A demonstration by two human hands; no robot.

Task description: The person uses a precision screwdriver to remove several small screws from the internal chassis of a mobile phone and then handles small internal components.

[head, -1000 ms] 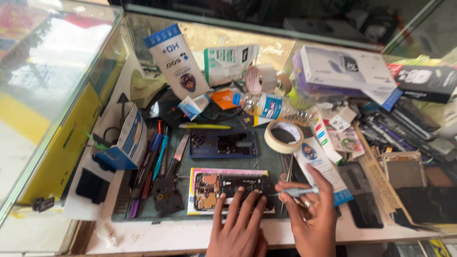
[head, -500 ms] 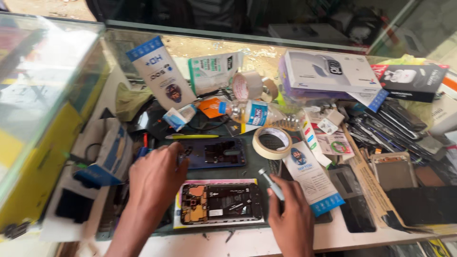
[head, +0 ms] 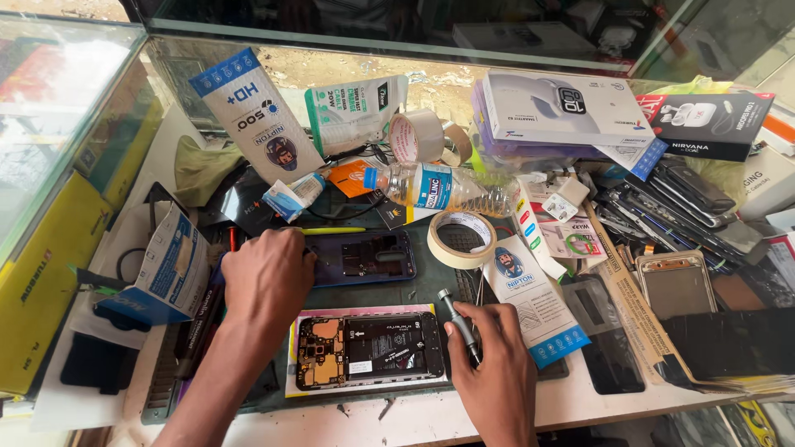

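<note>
An opened phone (head: 368,348) with its circuit board and battery bare lies on a pink and yellow sheet near the front edge. My right hand (head: 494,379) grips a small grey screwdriver (head: 458,321) just right of it, tip end upward. My left hand (head: 267,280) reaches past the phone, palm down, fingers at the left end of a dark blue phone back cover (head: 364,257). What the left fingers touch is hidden under the hand. A yellow pen (head: 331,231) lies just beyond.
A roll of masking tape (head: 461,239), a plastic bottle (head: 431,187), another tape roll (head: 416,136), flat packets (head: 253,112), boxes (head: 563,109), a pile of phone parts (head: 671,211) and a blue box (head: 161,269) crowd the glass counter.
The view has shifted and closed in. My left hand left the opened phone and reached up left to the blue back cover. My right hand stayed beside the phone with the screwdriver.
</note>
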